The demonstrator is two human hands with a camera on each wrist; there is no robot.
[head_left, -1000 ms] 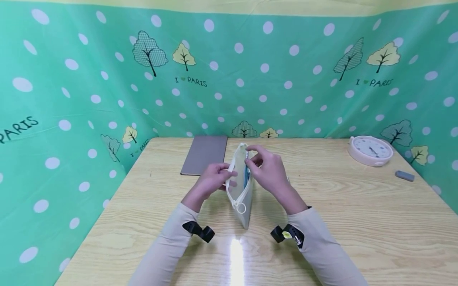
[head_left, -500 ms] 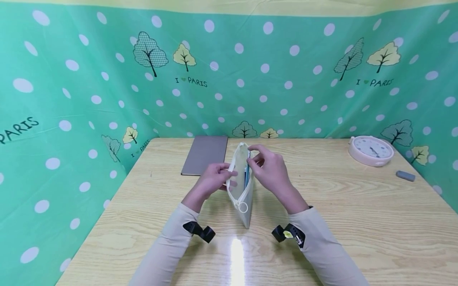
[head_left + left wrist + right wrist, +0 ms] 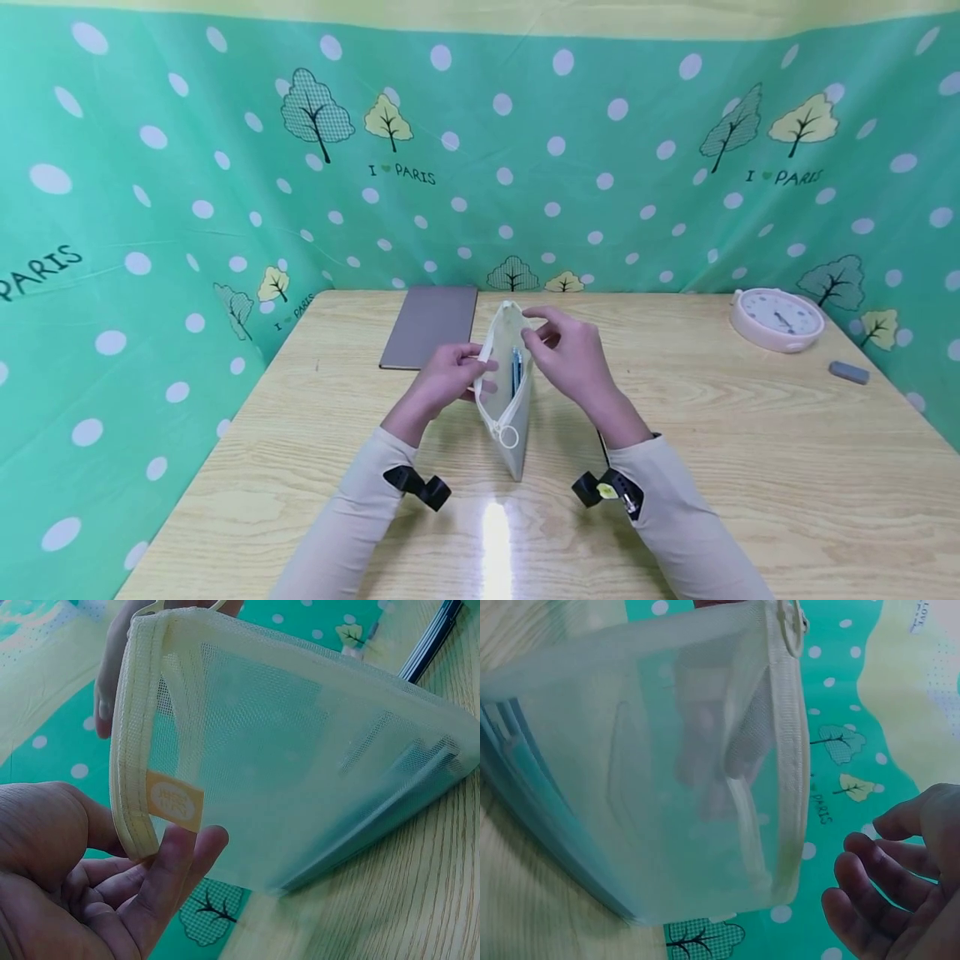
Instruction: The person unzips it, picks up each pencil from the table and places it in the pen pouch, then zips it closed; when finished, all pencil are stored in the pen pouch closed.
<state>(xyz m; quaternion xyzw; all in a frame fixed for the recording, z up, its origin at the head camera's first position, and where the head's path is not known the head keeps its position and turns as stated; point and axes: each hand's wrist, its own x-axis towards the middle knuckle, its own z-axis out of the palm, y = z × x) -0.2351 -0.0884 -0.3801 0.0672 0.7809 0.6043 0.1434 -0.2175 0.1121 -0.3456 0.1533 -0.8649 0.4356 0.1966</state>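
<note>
Mesh zip pouch [image 3: 499, 398] (just one) stands tilted up on the wooden table [image 3: 697, 433] between the two hands, its mouth gaping toward the head camera. Slim blue pens [image 3: 517, 371] stand inside; at least two show, though an exact count is not possible. The left hand [image 3: 448, 373] pinches the left rim and covers the near right corner of one gray notebook [image 3: 430, 327]. The right hand [image 3: 570, 350] is just beside the right rim, fingers bent; its arm blocks part of the tabletop. Far right are one pink round clock [image 3: 777, 318] and, nearer, one small gray block [image 3: 849, 372] (possibly an eraser). Two black wrist cameras [image 3: 417, 486] sit on the sleeves, and a dotted green curtain [image 3: 480, 125] surrounds the table.

From the left wrist, the left thumb and fingers hold the rim beside one orange label [image 3: 174, 801]. Beyond the pouch lies something dark and slender [image 3: 431, 641], partly hidden by the mesh.

From the right wrist, the right hand is half open, loosely bent, holding nothing and apart from the pouch. The mesh veils the pens at the pouch's bottom, blurring their number.
</note>
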